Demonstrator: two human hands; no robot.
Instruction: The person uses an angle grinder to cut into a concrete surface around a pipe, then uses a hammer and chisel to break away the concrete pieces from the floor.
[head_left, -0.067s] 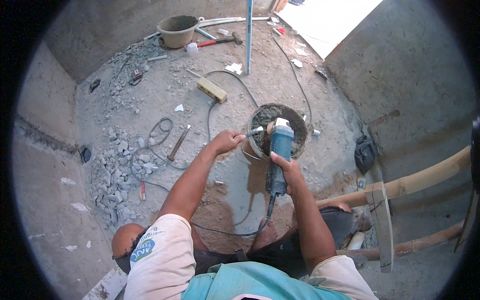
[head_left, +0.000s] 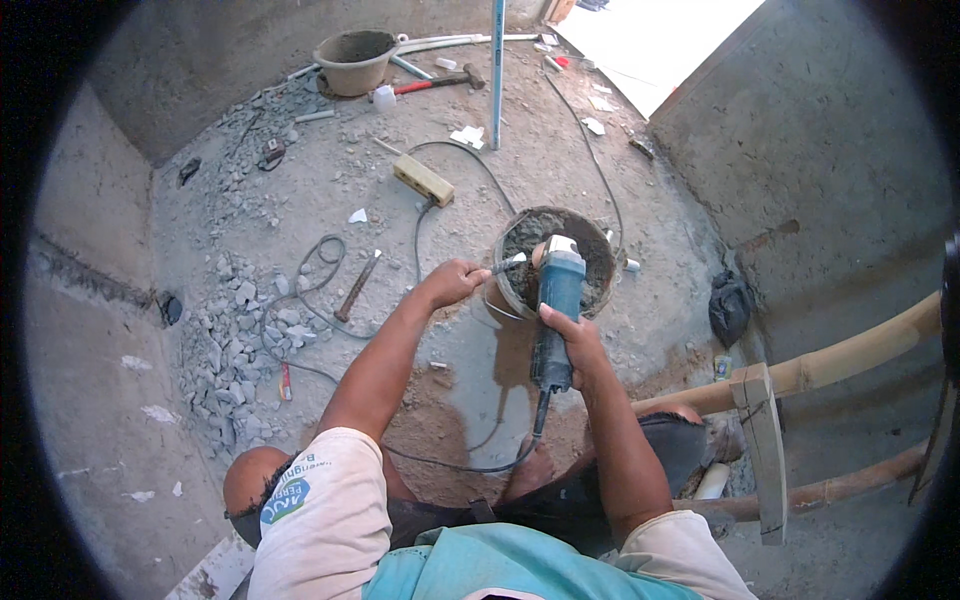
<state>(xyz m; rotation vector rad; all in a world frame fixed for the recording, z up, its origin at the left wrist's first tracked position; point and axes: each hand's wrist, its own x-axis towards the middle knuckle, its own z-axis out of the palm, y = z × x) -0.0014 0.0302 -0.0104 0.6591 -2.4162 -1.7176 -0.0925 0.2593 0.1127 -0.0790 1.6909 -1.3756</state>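
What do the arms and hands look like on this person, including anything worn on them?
Both the left hand and the right hand are ungloved, and the forearms are bare. The left sleeve and right sleeve are short and off-white, joining a teal shirt body. The left sleeve carries a blue-and-green printed emblem with lettering beside it.

Daylight appears to enter through the opening (head_left: 665,45) at upper right, overexposed to almost featureless white; the floor (head_left: 340,185) receives moderate, diffuse light, while the right-hand wall (head_left: 830,130) darkens toward its lower part. Fisheye distortion bows straight edges near the rim, where black vignetting closes the corners. The hands (head_left: 453,284) and angle grinder (head_left: 563,285) show little motion blur, though fine detail is slightly soft.
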